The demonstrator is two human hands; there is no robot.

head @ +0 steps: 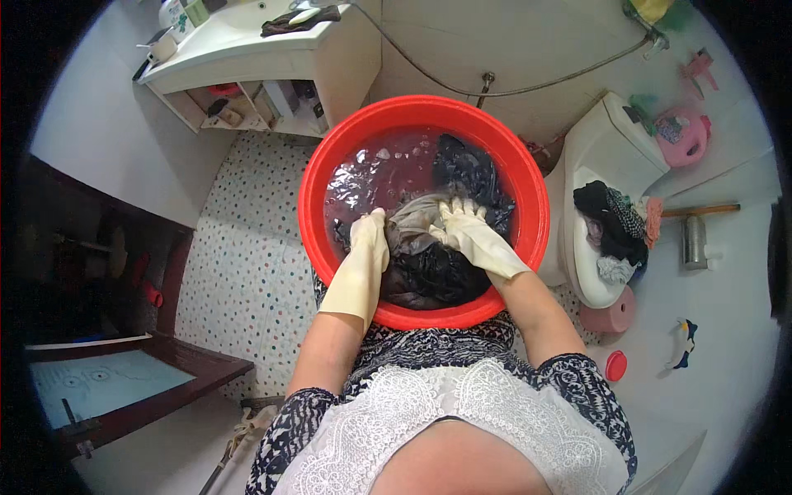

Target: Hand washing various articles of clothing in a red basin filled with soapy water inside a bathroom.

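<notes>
A red plastic tub [314, 247] of cloudy, sudsy water [396, 158] stands before me. Bunched grey cloth [416, 219] lies in it between my hands. My left hand [369, 238], in a cream rubber glove, is against the cloth's left side; its fingertips are hidden. On the right, my right hand [467, 229], gloved alike, has its fingers over the grey cloth and its thumb on the near side. Wet black cloth [439, 272] heaps against the near wall. More dark cloth [467, 164] floats at the far right.
A white toilet [581, 266] with clothes [612, 216] on its lid stands at right. A washbasin cabinet [346, 68] is at far left. The shower hose [433, 77] hangs beyond the tub. Left are spotted floor tiles [247, 247] and an open door [216, 377].
</notes>
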